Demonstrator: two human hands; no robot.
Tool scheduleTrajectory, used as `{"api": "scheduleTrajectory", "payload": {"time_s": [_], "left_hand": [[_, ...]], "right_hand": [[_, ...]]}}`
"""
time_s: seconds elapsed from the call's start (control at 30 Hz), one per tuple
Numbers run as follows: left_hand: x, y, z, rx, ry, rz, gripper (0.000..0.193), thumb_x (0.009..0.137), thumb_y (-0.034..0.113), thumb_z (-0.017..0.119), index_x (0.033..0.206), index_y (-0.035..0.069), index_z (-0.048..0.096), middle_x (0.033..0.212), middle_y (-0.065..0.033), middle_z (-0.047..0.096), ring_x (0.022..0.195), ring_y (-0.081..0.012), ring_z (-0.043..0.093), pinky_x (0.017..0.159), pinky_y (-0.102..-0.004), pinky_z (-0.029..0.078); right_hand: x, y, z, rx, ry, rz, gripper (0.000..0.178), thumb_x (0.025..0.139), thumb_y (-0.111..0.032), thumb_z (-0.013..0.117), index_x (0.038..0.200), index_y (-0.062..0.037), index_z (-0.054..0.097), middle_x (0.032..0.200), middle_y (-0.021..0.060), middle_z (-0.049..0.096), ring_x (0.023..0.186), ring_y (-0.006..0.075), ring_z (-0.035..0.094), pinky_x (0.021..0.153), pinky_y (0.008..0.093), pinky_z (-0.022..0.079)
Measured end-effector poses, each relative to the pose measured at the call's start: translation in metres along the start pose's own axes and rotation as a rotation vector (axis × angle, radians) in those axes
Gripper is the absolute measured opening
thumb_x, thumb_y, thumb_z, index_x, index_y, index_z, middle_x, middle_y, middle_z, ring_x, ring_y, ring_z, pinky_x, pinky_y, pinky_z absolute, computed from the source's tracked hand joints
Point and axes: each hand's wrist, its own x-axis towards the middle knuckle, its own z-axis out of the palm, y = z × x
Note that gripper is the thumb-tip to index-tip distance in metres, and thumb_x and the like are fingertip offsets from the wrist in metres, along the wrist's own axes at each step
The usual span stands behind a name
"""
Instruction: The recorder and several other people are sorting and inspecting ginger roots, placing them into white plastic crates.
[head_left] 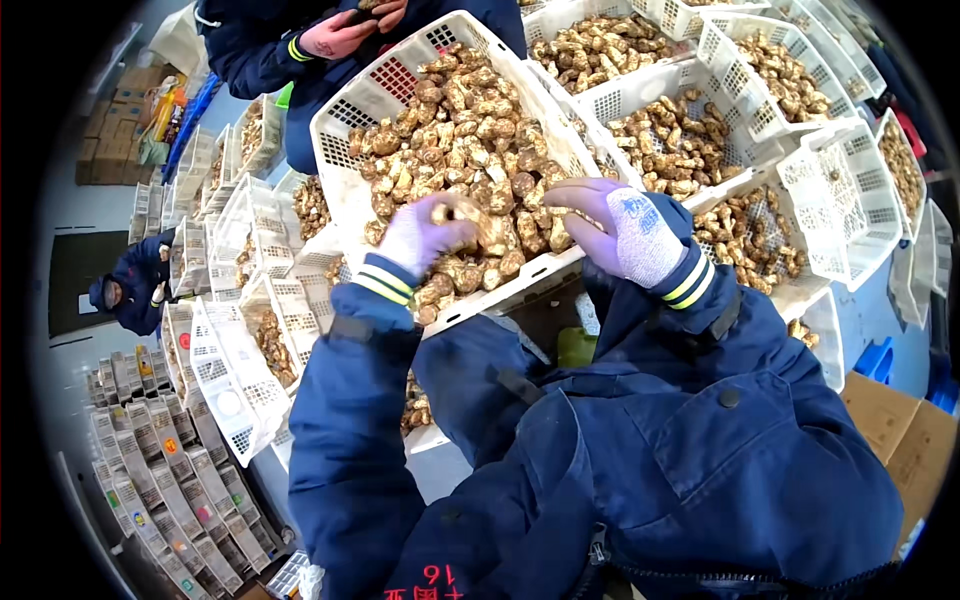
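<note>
A white plastic crate (350, 205) heaped with brown, soil-flecked mushrooms (470, 130) is tilted in front of me. Over the heap's near part, my left hand (425, 235) in a lavender glove pinches a mushroom (490, 225) between thumb and fingers; both are somewhat blurred. My right hand (625, 230), gloved alike, hangs over the crate's right side. Its fingers reach leftward, apart from the thumb, close to mushrooms at the edge. I see nothing held in it.
Across the crate, a person's hands (345, 35) hold a dark object. More mushroom crates (690, 130) stand at the right, beside an emptier crate (845, 200). Crates (235, 370) line the left, with stacks (180, 480) beyond. Another person (140, 280) is farther left; a cardboard box (900, 440) sits at lower right.
</note>
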Motion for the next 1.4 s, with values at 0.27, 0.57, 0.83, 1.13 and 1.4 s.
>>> {"api": "scheduleTrajectory", "payload": {"time_s": [0.27,0.57,0.83,1.13,1.4], "left_hand": [[-0.058,-0.016,0.017,0.233,0.291,0.539,0.024,0.080,0.006,0.061,0.104,0.003,0.065,0.099,-0.0113,0.067,0.100,-0.0212,0.062,0.093,-0.0316,0.044],[-0.077,-0.031,0.067,-0.707,0.405,0.288,0.023,0.084,0.008,0.059,0.106,0.000,0.062,0.098,-0.0088,0.064,0.091,-0.0172,0.061,0.085,-0.0292,0.047],[-0.131,-0.045,0.035,-1.031,0.700,0.320,0.026,0.090,0.014,0.056,0.111,-0.002,0.056,0.096,-0.0096,0.064,0.080,-0.0158,0.062,0.070,-0.0268,0.052],[-0.180,-0.178,-0.001,-1.424,1.095,0.236,0.031,0.084,0.020,0.056,0.107,0.001,0.059,0.103,-0.0106,0.065,0.096,-0.0223,0.062,0.069,-0.0313,0.059],[-0.118,-0.105,-0.147,-1.499,1.197,0.307,0.071,0.088,0.053,0.049,0.137,0.005,0.032,0.137,-0.0213,0.036,0.122,-0.0324,0.040,0.102,-0.0477,0.039]], "right_hand": [[0.028,-0.060,0.017,0.715,-0.099,0.328,0.043,0.087,-0.018,0.054,0.126,-0.0015,0.051,0.119,0.0183,0.059,0.111,0.0275,0.058,0.092,0.0330,0.045],[0.027,-0.082,0.037,0.339,-0.080,0.017,0.042,0.077,-0.014,0.063,0.118,-0.0055,0.058,0.100,0.0179,0.061,0.094,0.0350,0.059,0.082,0.0411,0.047],[0.027,-0.044,0.036,0.411,-0.069,0.211,0.042,0.085,-0.013,0.059,0.125,-0.0001,0.052,0.116,0.0189,0.060,0.105,0.0279,0.059,0.090,0.0364,0.047],[0.021,-0.011,0.050,-0.049,-0.209,0.188,0.036,0.085,-0.021,0.058,0.116,-0.0040,0.058,0.101,0.0196,0.063,0.095,0.0362,0.060,0.082,0.0425,0.048],[0.018,-0.008,0.049,-0.059,-0.218,0.303,0.033,0.084,-0.025,0.059,0.112,-0.0070,0.061,0.095,0.0187,0.064,0.089,0.0357,0.061,0.079,0.0436,0.048]]}}
